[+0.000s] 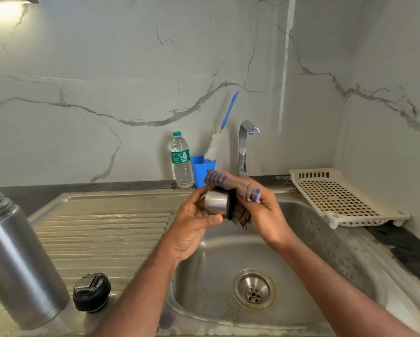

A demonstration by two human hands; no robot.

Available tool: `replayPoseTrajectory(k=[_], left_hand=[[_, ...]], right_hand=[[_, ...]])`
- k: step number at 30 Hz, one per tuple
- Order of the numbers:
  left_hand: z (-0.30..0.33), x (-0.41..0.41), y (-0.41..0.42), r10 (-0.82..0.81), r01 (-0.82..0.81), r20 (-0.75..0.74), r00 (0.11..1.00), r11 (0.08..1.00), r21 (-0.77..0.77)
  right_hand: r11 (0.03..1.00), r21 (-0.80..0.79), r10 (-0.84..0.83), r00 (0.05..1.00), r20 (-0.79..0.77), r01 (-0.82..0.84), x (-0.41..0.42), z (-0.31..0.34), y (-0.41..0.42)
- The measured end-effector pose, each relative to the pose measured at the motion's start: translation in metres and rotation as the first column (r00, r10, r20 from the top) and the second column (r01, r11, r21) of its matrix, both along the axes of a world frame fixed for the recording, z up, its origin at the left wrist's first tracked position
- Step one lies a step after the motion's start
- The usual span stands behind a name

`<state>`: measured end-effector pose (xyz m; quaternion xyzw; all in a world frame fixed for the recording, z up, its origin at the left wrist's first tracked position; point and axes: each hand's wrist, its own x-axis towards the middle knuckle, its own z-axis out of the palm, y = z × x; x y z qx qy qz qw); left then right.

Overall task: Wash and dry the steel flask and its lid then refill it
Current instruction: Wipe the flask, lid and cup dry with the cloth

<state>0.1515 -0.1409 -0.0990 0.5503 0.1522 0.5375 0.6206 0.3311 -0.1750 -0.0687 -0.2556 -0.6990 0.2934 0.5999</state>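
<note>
Above the sink basin, my left hand [194,220] grips a steel cup-shaped lid [216,202] on its side, its black rim facing right. My right hand [257,203] holds a purple-striped cloth [228,184] bunched against the lid's open end and draped over it. The steel flask [16,259] stands uncapped on the drainboard at the far left. Beside it sits its black stopper cap [91,292].
Sink basin [325,239] with drain [254,288] lies below my hands. The tap [245,147] rises behind. A plastic water bottle [181,160] and a blue cup [200,170] holding a bottle brush [218,139] stand at the back wall. A white drying rack [342,198] sits right.
</note>
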Motion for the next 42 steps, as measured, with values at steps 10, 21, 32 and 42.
replayPoseTrajectory(k=[10, 21, 32, 42], left_hand=[[0.002, 0.01, 0.003, 0.194, -0.166, 0.168, 0.966, 0.972, -0.167], [0.016, -0.018, -0.004, 0.076, -0.226, -0.493, 0.866, 0.941, -0.252], [0.01, -0.022, -0.003, 0.018, -0.044, -0.261, 0.965, 0.995, -0.094], [0.001, 0.005, 0.008, 0.603, -0.211, -0.372, 0.705, 0.68, 0.702]], right_hand=[[0.956, 0.247, -0.238, 0.914, 0.329, 0.159, -0.006, -0.021, -0.002], [0.901, 0.433, -0.344, 0.667, 0.661, 0.036, 0.019, -0.015, 0.007], [0.895, 0.384, -0.424, 0.701, 0.573, 0.228, 0.009, -0.018, 0.002], [0.793, -0.546, 0.053, 0.923, -0.381, -0.271, 0.019, -0.018, 0.001]])
